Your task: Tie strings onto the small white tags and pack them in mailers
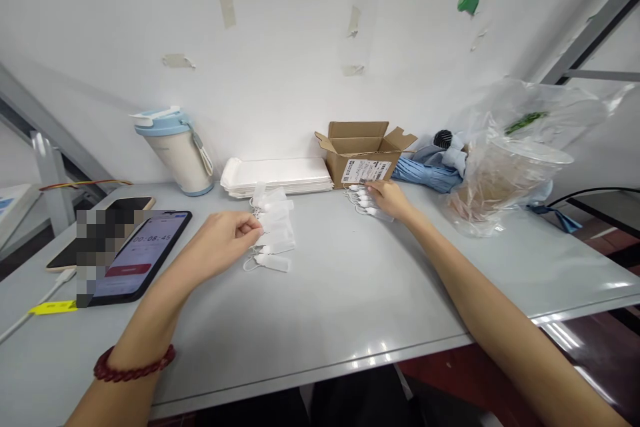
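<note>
My left hand (231,240) is closed in a pinch at the left side of a column of small translucent white tags (277,235) with thin string loops. Its fingertips sit on the loop end of one tag. The lowest tag (273,261) lies apart from the hand, its loop toward the left. Across the table, my right hand (389,199) has its fingers closed at the edge of a second group of such tags (361,197), just in front of the cardboard box. The hand partly covers those tags.
An open cardboard box (345,165) with a label stands against the wall, beside a stack of white flat packs (280,175). At left are a tumbler (175,157) and a phone (145,253) showing a timer. A blue umbrella (430,173) and a plastic-bagged cup (515,167) sit right.
</note>
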A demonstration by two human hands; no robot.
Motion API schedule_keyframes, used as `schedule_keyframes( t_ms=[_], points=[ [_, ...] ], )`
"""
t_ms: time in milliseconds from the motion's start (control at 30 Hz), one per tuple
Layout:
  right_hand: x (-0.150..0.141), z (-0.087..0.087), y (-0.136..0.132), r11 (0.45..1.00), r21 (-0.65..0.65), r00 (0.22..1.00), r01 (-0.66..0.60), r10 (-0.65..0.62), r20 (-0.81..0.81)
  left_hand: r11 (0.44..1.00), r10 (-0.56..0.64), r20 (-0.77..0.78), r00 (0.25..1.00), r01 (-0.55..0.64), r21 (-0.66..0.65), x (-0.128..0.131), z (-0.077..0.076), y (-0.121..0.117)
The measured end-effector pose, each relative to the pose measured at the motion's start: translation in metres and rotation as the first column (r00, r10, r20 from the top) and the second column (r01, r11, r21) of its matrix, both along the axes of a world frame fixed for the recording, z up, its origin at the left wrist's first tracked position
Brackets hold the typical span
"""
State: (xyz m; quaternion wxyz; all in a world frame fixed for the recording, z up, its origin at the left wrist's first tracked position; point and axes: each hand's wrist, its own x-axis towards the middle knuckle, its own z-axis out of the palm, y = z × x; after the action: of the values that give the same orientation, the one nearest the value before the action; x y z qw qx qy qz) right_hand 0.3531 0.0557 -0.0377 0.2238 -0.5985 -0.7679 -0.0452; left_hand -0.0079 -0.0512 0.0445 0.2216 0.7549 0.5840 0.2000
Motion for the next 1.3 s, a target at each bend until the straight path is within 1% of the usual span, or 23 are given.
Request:
schedule_keyframes(
  t_ms=[100,167,233,300,333,367,400,567,667,767,867,967,1067,1133,1200,1267,1300],
  points=[
    [0.000,0.000,0.001,1.000,-0.031,0.999,-0.002,0.001,-0.040,0.996,-0.037,0.016,0.999,0.038,-0.079,0.002,0.003,-0.003],
    [-0.001,0.001,0.002,0.999,-0.043,0.998,-0.003,0.000,-0.065,0.982,-0.089,0.024,0.996,0.092,-0.164,0.003,0.003,-0.005],
    [-0.002,0.002,0.003,0.999,-0.049,0.997,-0.003,-0.001,-0.083,0.945,-0.166,0.047,0.985,0.173,-0.277,0.003,0.003,-0.007],
    [-0.003,0.002,0.004,0.999,-0.050,0.996,-0.007,0.003,-0.093,0.884,-0.249,0.076,0.965,0.259,-0.390,0.004,0.001,-0.008],
    [-0.003,0.002,0.005,0.999,-0.048,0.995,-0.008,0.004,-0.096,0.859,-0.277,0.082,0.957,0.285,-0.426,0.005,0.000,-0.008],
    [-0.003,0.002,0.006,0.999,-0.044,0.995,-0.006,0.001,-0.100,0.845,-0.292,0.080,0.953,0.297,-0.445,0.006,-0.001,-0.009],
    [-0.003,0.001,0.006,0.999,-0.039,0.995,0.000,-0.004,-0.103,0.843,-0.296,0.073,0.952,0.297,-0.448,0.006,-0.001,-0.009],
    [-0.004,-0.006,0.009,0.999,-0.019,0.992,0.032,-0.034,-0.124,0.889,-0.228,0.058,0.972,0.232,-0.396,0.006,-0.002,-0.009],
    [-0.003,-0.006,0.006,0.999,0.002,0.989,0.049,-0.048,-0.137,0.902,-0.222,0.066,0.973,0.230,-0.365,0.006,-0.003,-0.009],
    [-0.007,0.001,0.000,0.993,0.078,0.981,0.086,-0.071,-0.182,0.910,-0.221,0.078,0.972,0.234,-0.342,0.009,-0.002,-0.011],
    [-0.019,0.016,-0.011,0.987,0.140,0.973,0.084,-0.051,-0.224,0.936,-0.182,0.094,0.979,0.202,-0.290,0.013,-0.001,-0.011],
    [-0.044,0.031,-0.030,0.987,0.161,0.976,0.020,0.016,-0.219,0.965,-0.116,0.133,0.984,0.143,-0.221,0.018,-0.002,-0.011],
    [-0.075,0.041,-0.058,0.974,0.159,0.939,-0.160,0.200,-0.280,0.977,-0.039,0.229,0.973,0.085,-0.197,0.022,-0.005,-0.010],
    [-0.094,0.044,-0.079,0.948,0.117,0.893,-0.295,0.318,-0.320,0.979,0.006,0.309,0.951,0.057,-0.195,0.024,-0.008,-0.010],
    [-0.108,0.047,-0.096,0.909,0.059,0.840,-0.412,0.404,-0.361,0.981,0.032,0.373,0.927,0.042,-0.188,0.023,-0.009,-0.010],
    [-0.117,0.048,-0.109,0.870,0.005,0.798,-0.493,0.454,-0.397,0.984,0.050,0.406,0.913,0.026,-0.179,0.021,-0.007,-0.010],
    [-0.120,0.049,-0.113,0.860,-0.006,0.786,-0.510,0.463,-0.409,0.984,0.063,0.416,0.907,0.012,-0.175,0.020,-0.005,-0.010]
  ],
)
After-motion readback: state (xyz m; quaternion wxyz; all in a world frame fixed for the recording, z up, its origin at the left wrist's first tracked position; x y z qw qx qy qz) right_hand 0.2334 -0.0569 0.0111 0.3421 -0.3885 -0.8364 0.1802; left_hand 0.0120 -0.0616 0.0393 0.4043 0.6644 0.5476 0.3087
